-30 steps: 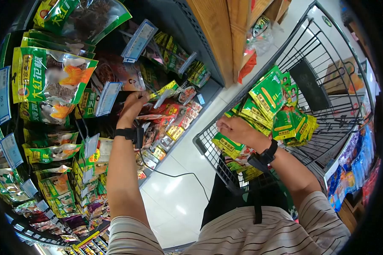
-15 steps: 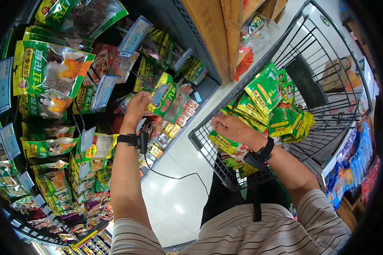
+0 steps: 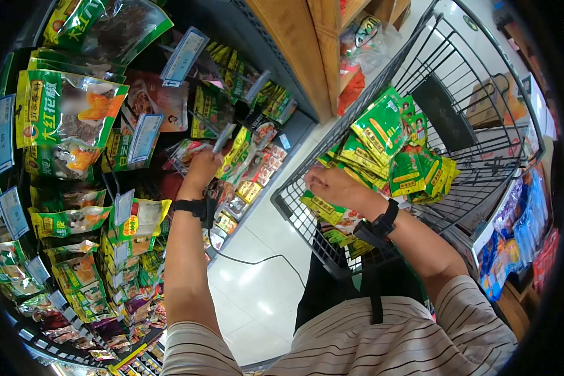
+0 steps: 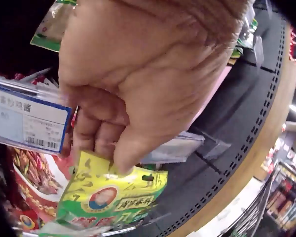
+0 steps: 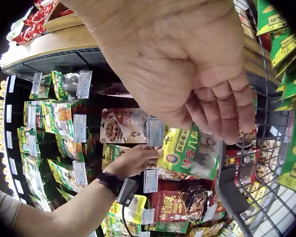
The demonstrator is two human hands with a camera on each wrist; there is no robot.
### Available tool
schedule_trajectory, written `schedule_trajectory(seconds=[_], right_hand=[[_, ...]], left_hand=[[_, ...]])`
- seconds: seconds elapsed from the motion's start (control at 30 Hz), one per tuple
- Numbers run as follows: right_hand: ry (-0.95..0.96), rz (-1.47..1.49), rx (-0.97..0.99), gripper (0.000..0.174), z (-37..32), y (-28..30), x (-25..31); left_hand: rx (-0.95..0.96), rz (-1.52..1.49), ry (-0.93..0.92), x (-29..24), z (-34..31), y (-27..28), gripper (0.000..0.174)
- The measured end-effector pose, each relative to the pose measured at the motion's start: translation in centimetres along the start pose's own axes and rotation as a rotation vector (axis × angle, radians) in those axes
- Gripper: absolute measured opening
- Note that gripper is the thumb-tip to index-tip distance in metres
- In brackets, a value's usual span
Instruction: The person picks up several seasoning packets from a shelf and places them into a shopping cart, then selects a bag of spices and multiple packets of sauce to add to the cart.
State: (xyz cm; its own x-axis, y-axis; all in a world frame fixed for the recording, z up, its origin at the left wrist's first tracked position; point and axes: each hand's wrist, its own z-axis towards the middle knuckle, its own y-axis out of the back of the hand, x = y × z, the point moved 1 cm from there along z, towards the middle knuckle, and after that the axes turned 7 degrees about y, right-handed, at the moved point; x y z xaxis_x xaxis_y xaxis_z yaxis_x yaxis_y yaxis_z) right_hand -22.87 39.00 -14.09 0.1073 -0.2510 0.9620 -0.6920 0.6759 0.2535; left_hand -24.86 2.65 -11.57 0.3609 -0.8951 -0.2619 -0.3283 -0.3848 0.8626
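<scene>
My left hand (image 3: 202,169) is at the hanging shelf and pinches a green and yellow seasoning packet (image 4: 108,197) by its yellow top edge, beside the hang hole. Thumb and fingertips meet on that edge, and the packet (image 5: 195,153) hangs down below them with its clear window showing. A blue-edged price tag (image 4: 29,118) is right beside the fingers. My right hand (image 3: 341,188) hovers over the near end of the shopping cart (image 3: 286,199), its fingers loosely bent (image 5: 229,106) and nothing in them. Several green and yellow packets (image 3: 382,128) lie piled in the cart.
Rows of hanging packets (image 3: 69,113) with price tags fill the left side. A wooden post (image 3: 294,50) stands at the shelf's end. A cable from the left wrist hangs over the tiled floor (image 3: 250,301). Bright bagged goods (image 3: 511,232) are on the right.
From among the hanging goods, my left hand has brought the packet into sight; its front then turned more edge-on to the head view. The right hand stays over the cart.
</scene>
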Motion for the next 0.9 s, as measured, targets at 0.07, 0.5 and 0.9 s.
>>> schedule_trajectory(seconds=[0.07,0.5,0.9], right_hand=[[-0.004,-0.015,-0.015,0.017,0.0,-0.1,0.0],[0.463,-0.612,-0.359,0.043,-0.3,2.1,5.2],[0.256,-0.567,-0.349,0.009,-6.8,12.4,12.2]], left_hand=[[0.037,0.020,-0.048,1.8,0.5,-2.2,0.026],[-0.167,0.175,-0.650,-14.4,-11.3,0.6,0.012],[-0.298,-0.347,-0.685,-20.4,-11.6,4.6,0.028]])
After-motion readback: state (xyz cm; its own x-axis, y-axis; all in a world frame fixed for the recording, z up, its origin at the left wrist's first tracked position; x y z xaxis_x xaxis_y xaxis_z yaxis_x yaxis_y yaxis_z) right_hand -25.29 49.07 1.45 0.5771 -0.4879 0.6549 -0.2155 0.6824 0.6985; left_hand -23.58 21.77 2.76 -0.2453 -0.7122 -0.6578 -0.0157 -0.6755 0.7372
